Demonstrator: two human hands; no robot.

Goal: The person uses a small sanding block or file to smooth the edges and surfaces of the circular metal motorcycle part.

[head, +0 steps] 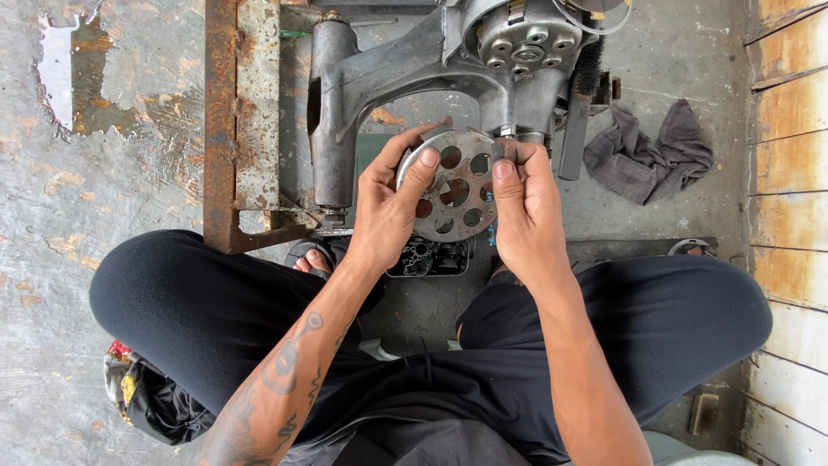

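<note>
- A grey metal engine casing (405, 69) is lying on the concrete floor (103, 173), beside a rusty frame (237, 121).
- A grey rag (647, 151) is sitting to the right.
- The left hand (388, 211) and right hand (522, 216) are both grasping a round perforated metal disc (453, 185), holding it above the knees, in front of the casing.

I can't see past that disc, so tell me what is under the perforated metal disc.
Below the perforated metal disc, held by the left hand and right hand, a dark metal part lies on the concrete floor. Whatever is directly under the disc is covered.
</note>
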